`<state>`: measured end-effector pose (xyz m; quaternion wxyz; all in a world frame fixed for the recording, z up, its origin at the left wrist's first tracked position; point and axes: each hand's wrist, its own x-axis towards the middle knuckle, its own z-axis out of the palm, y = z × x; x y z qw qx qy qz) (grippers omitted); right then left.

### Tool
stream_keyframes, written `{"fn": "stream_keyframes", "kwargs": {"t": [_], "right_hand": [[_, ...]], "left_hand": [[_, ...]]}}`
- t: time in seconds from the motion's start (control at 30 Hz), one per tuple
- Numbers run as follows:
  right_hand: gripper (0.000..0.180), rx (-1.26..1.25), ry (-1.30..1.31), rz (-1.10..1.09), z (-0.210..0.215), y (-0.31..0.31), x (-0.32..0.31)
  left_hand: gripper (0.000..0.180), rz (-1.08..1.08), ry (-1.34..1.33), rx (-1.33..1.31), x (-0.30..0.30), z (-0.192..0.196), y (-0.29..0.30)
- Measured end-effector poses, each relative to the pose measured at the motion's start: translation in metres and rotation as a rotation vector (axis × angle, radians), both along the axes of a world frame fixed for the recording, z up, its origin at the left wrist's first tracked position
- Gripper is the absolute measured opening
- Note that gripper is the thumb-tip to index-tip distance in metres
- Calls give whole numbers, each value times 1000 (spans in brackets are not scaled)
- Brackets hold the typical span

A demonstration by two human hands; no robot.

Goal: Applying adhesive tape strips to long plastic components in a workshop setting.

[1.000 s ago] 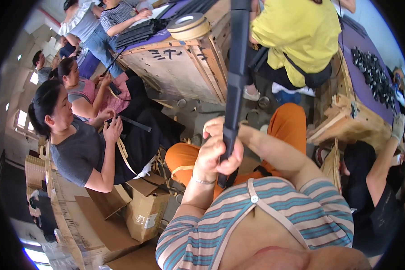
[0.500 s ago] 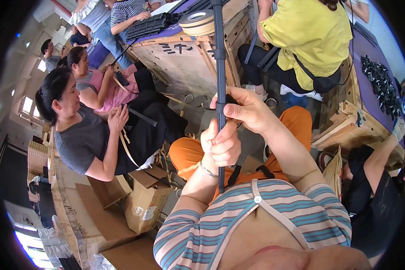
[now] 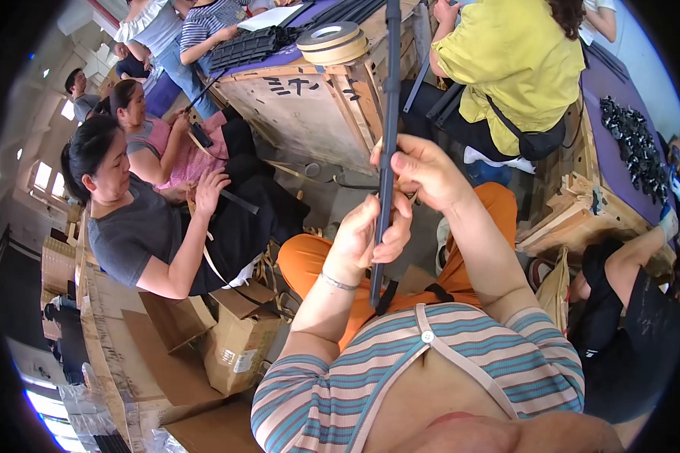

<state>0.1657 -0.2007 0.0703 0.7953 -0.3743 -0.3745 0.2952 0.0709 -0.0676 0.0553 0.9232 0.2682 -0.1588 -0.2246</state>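
You've got the long black strip (image 3: pixel 390 113) standing upright in front of your chest, both hands clamped on it: left hand (image 3: pixel 370 238) low, right hand (image 3: pixel 429 172) just above, fingers pinching its edge. Its lower end hangs over your orange trousers (image 3: pixel 310 260). You look mid-way, with most of the strip above your grip yet to handle.

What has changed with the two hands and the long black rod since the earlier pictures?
The long black rod swung from leaning right to nearly upright. The right hand slid higher along it, apart from the left hand, which grips lower. Both hands kept hold throughout; the wooden crate and the seated people stayed put.
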Motion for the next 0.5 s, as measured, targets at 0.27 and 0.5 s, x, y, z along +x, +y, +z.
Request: {"fn": "stream_keyframes", "kwargs": {"t": [0.27,0.5], "right_hand": [[30,-31,30,-53,-8,-18,19],[32,-395,-229,36,-9,-10,-18]], "left_hand": [[29,357,-75,603,-35,-20,19],[21,846,-155,869,-24,-15,33]]}}
